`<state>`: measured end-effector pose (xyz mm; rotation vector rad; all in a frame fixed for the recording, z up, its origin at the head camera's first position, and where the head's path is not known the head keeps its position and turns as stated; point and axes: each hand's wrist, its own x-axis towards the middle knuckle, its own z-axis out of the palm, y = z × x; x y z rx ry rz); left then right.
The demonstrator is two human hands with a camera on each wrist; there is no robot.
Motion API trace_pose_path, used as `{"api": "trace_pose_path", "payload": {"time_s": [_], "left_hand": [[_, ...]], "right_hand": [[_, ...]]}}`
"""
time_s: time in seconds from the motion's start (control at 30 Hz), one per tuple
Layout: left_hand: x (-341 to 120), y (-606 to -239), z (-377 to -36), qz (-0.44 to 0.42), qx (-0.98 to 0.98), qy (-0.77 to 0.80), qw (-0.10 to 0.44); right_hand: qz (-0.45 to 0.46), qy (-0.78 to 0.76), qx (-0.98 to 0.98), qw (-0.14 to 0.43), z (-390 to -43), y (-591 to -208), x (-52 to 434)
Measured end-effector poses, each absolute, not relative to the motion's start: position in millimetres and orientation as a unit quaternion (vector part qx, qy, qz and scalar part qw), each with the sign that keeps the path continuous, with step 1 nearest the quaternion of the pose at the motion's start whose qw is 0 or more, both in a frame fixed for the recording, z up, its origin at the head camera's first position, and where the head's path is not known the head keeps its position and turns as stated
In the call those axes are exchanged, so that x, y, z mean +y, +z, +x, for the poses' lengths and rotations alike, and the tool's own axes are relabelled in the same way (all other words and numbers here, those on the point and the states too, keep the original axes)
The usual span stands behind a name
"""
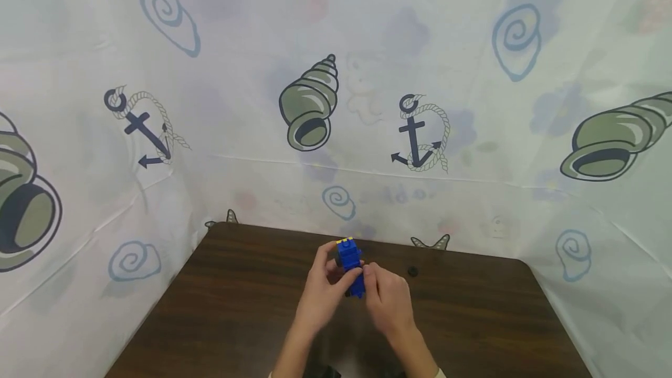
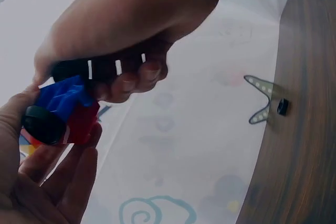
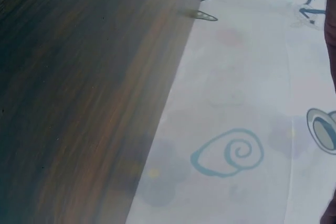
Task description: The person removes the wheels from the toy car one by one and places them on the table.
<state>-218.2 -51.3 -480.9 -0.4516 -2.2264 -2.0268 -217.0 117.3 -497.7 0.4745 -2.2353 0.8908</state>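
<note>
Both hands meet above the middle of the dark wooden table (image 1: 220, 308), a little nearer to its far edge than to its near edge. Between them is a blue brick toy (image 1: 350, 267) with a yellow strip on its top; the left wrist view shows also a red part and a black wheel (image 2: 43, 125) on it. The toy is held up in the air and does not touch the table surface.

The left hand (image 1: 321, 293) grasps the toy from the left side, with its fingers curled around it. The right hand (image 1: 389, 299) pinches the toy from the right side, the fingertips (image 1: 367, 270) pressed on the blue body.

A small black round piece (image 1: 412, 271) lies alone on the table, to the right of the hands and close to the far edge. In the left wrist view it (image 2: 282, 106) sits just beside this edge.

The table has much free surface to the left and to the right of the hands, up to both side edges. The far corners are rounded. A white curtain (image 1: 472, 63) printed with shells, anchors and spirals stands close around the far edge and both sides. The right wrist view shows only the table edge (image 3: 168, 103) running along this curtain.
</note>
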Motion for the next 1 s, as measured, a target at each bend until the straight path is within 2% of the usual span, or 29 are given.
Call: {"api": "trace_pose_path", "payload": {"time_s": [0.13, 0.37, 0.6, 0.73, 0.9, 1.0], "left_hand": [[-47.2, -480.1, -217.1, -0.134, -0.709, -0.690, 0.051], [-43.1, -477.7, -214.2, -0.146, -0.683, -0.714, 0.054], [-45.8, -474.5, -214.3, -0.160, -0.667, -0.726, 0.049], [-47.0, -473.6, -215.0, -0.142, -0.662, -0.736, 0.024], [-45.5, -474.0, -214.8, -0.094, -0.657, -0.747, -0.032], [-43.9, -474.9, -214.8, -0.055, -0.645, -0.761, -0.045]], "right_hand": [[0.193, 0.329, -0.839, 0.388, -217.2, -496.5, 113.7], [0.203, 0.274, -0.842, 0.418, -221.3, -491.2, 109.6], [0.236, 0.285, -0.810, 0.454, -224.9, -485.5, 111.7], [0.248, 0.288, -0.789, 0.483, -224.0, -484.0, 108.8], [0.264, 0.261, -0.785, 0.497, -223.7, -487.4, 99.2], [0.273, 0.242, -0.785, 0.501, -223.3, -490.5, 93.5]]}}
